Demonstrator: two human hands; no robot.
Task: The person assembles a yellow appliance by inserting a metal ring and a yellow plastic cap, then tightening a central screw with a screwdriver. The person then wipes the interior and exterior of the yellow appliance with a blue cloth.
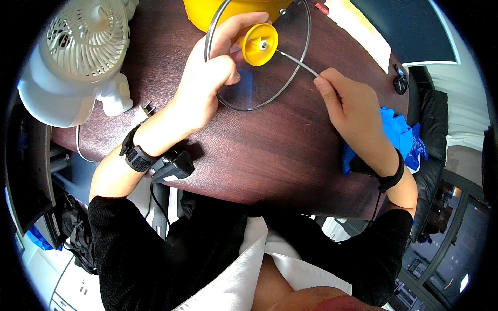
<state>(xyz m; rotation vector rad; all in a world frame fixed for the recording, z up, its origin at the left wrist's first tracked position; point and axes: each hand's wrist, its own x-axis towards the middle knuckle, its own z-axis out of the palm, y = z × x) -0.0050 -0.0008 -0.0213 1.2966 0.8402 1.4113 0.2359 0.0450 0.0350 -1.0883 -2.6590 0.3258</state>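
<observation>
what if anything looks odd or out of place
Nothing looks spilled or broken. Mildly untidy: blue fabric lies bunched at the right edge of the table, and a plug lies unconnected by the left forearm.

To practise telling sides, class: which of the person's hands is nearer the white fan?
Left. The left hand is right of the white fan; the right hand is farther right.
</observation>
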